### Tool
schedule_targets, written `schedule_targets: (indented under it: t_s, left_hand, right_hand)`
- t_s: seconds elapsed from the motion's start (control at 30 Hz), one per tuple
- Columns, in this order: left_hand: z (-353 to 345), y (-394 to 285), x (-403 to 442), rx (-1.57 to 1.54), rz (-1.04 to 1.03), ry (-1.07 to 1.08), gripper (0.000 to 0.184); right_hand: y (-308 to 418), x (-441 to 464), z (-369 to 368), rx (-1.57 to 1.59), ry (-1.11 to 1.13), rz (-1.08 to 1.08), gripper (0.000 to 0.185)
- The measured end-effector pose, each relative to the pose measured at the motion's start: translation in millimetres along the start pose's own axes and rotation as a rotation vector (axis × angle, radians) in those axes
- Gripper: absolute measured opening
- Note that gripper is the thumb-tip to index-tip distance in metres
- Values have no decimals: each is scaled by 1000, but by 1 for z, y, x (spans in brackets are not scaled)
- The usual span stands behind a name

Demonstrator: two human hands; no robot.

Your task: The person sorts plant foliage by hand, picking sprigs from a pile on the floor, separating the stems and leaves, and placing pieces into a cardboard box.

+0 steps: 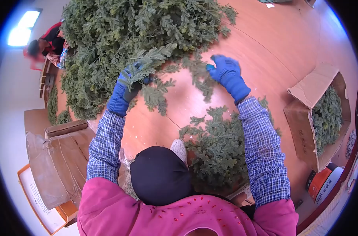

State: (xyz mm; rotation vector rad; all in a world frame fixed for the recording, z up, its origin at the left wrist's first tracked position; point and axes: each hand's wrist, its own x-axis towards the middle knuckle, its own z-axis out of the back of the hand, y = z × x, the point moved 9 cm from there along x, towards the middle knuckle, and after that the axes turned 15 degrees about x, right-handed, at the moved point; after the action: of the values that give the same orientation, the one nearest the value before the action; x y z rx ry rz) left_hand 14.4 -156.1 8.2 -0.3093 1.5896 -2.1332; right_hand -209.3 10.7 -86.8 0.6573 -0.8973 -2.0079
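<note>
Blue knit glove curled round it, the left hand (pixel 130 74) clutches a fir-like sprig (pixel 153 62), tip jutting up and right beside the big foliage heap (pixel 147 27); the right hand (pixel 226 70) hovers by a blurred sprig (pixel 203 80), pinched or not, I can't tell.

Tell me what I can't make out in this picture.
Left hand: head view, partly covered by the sprig it holds.
Large green heap: head view, cut off by the top edge.
Cardboard box at right: head view, floor hidden by the greenery inside.
Framed sheet: head view, writing too small to read.
</note>
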Motion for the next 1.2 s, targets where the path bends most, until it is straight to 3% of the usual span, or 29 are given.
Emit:
schedule_targets:
  t_s: [0.07,0.1,0.13,0.2,0.23,0.27,0.3,0.33,0.4,0.43,0.47,0.5,0.53,0.6,0.67,0.73,0.77,0.8,0.87,0.9,0.93,1.0,1.07,1.13,1.2]
  left_hand:
    - [3,-3,-7,351,30,-33,26]
    - [5,-3,-9,545,48,-44,29]
    - [4,-8,-10,731,68,-53,32]
    - [-30,-57,-19,1241,-395,-89,37]
    - [-36,-58,-19,1234,-448,-33,41]
    - [-39,-61,-19,1232,-452,-34,41]
    - [-44,-61,-18,1153,-385,-5,40]
    - [-49,-58,-16,1073,-320,25,40]
    - [-55,-46,-10,495,-148,61,34]
    - [-56,-34,-9,197,47,55,35]
    - [-63,-24,-11,-101,240,49,37]
    - [-80,-37,-12,-187,257,137,40]
    - [-81,-40,-10,-184,257,147,40]
    - [-98,-56,-8,154,110,385,45]
    - [-112,-63,-13,170,219,416,42]
    - [-126,-69,-18,-146,269,608,43]
    - [-132,-74,-15,-335,177,617,42]
    - [-138,-62,-13,-332,176,623,42]
    - [-144,-44,0,-809,241,461,40]
    - [-126,-15,4,-601,419,25,37]
    - [-131,-14,1,-602,424,34,37]
    - [-140,-36,0,-780,184,156,37]
    - [-152,-15,2,-1081,174,349,42]
    - [-155,8,-5,-914,330,219,40]
    - [-179,11,-11,-668,231,405,45]
  right_hand:
    - [39,-8,38,-24,-270,177,37]
    - [42,-10,39,255,-195,117,42]
    - [51,-12,41,254,-190,119,42]
    - [72,-15,30,782,20,155,53]
    - [81,-18,31,779,18,156,53]
    - [98,-24,44,835,-80,292,56]
    - [111,-32,57,887,-181,427,59]
    - [118,-36,61,884,-185,425,59]
    - [149,-53,69,509,-229,629,56]
    - [158,-62,67,424,-279,758,47]
    - [155,-63,71,423,-286,752,47]
    - [142,-49,53,365,-43,549,43]
    - [123,-42,33,306,195,341,40]
    - [104,-38,47,404,78,359,30]
    - [83,-37,42,489,253,255,24]
    - [77,-45,41,517,297,252,24]
    - [65,-50,32,677,419,93,29]
    - [59,-61,23,834,539,-72,36]
    - [57,-69,28,755,519,-96,42]
    - [55,-70,26,807,505,-83,35]
    - [53,-72,26,860,491,-73,32]
    - [40,-78,22,750,455,-116,27]
    - [28,-82,15,762,389,-138,26]
    - [14,-93,21,760,348,-175,26]
    - [24,-109,47,708,444,109,24]
